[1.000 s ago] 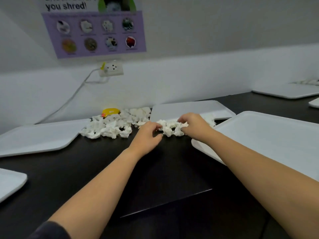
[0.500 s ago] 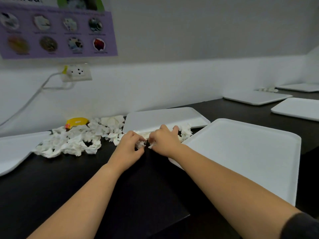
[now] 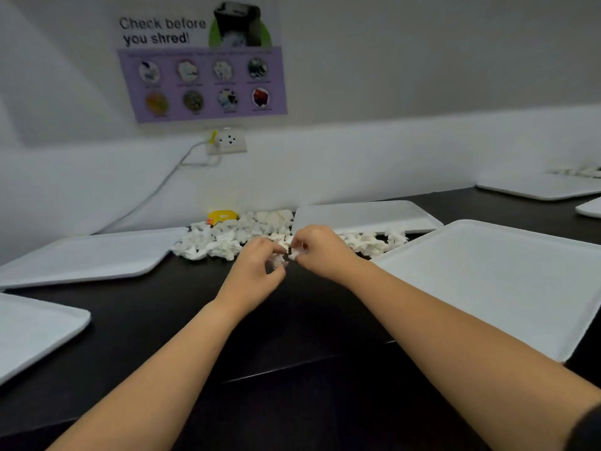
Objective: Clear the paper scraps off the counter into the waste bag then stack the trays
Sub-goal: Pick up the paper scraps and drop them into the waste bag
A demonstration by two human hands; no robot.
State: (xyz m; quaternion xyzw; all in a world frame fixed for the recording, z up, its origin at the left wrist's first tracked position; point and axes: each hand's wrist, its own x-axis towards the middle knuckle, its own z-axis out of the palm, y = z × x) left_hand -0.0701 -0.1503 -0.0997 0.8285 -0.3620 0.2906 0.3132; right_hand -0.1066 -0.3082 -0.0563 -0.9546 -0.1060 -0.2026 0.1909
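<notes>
Both hands meet at frame centre over the dark surface: the left hand and right hand each pinch crumpled white paper scraps, gathering the heap that lies between flat white trays for bagging

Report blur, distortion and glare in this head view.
Head view: hands blurred, the left hand and right hand soft where they pinch paper scraps; wide-angle bending curves the near tray; poster small print unreadable; no harsh glare.
</notes>
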